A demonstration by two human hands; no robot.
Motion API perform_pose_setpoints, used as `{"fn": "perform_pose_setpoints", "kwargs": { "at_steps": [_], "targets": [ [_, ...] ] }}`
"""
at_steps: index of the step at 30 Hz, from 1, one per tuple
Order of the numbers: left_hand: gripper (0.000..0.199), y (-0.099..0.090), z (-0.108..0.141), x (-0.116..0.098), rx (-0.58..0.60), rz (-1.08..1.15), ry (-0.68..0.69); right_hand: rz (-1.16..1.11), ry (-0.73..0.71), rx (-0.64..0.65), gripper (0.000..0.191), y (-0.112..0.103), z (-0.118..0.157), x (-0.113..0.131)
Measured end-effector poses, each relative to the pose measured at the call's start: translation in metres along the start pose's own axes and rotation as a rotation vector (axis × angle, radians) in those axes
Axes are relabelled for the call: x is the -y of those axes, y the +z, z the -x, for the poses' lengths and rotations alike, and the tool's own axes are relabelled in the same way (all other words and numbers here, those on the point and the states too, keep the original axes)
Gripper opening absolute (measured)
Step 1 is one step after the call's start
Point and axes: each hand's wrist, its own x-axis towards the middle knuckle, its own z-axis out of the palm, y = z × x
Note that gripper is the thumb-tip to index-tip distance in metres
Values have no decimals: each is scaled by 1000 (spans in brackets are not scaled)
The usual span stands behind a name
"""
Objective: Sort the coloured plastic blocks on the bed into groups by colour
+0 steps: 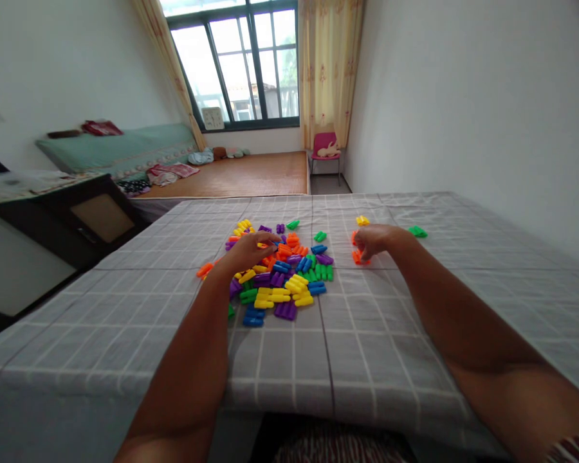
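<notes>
A heap of small plastic building blocks [271, 298], made of joined bullet-like tubes in yellow, purple, blue, green and orange, lies on the table. My left hand [251, 249] rests over the heap's far left part, its fingers stretched out above the orange and blue pieces. To the right of the heap, my right hand [375, 239] is closed with its fingertips down on an orange block [358, 258]. More orange shows beside its fingers. Just beyond that hand lies a yellow block [363, 220], and a green block [417, 231] is off to its right.
A grey checked cloth [376, 334] covers the table. Single green blocks [320, 236] lie at the heap's far side. Beyond the table are a bed [251, 173] and a pink chair [325, 140]; a dark cabinet [101, 218] stands at left, a white wall [487, 96] at right.
</notes>
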Motion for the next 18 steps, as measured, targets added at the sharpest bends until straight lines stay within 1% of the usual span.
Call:
{"fn": "perform_pose_setpoints", "kwargs": {
  "at_steps": [2,5,8,10,12,14,15,17,18],
  "targets": [
    [39,0,0,1,2,-1,1,40,-11,-30,30,1,-1,2],
    [41,0,0,-1,-2,0,-8,73,-9,-50,26,4,-4,11],
    [41,-2,1,-6,3,11,-12,60,-37,-53,32,3,-3,19],
    [42,-4,2,-9,10,15,-14,8,-57,-89,39,-2,3,12],
    [43,-5,2,-10,20,13,-12,-61,-57,-184,44,-9,15,-8],
    [44,-5,1,-9,24,15,-7,-124,-17,-292,44,-15,29,-39],
    [44,-4,1,-8,26,16,-6,-149,26,-317,42,-16,36,-56],
    [46,-3,0,-7,28,15,-11,-196,123,-312,40,-14,44,-87],
    [47,-2,-1,-7,30,11,-15,-212,160,-304,39,-11,45,-98]
  ]
}}
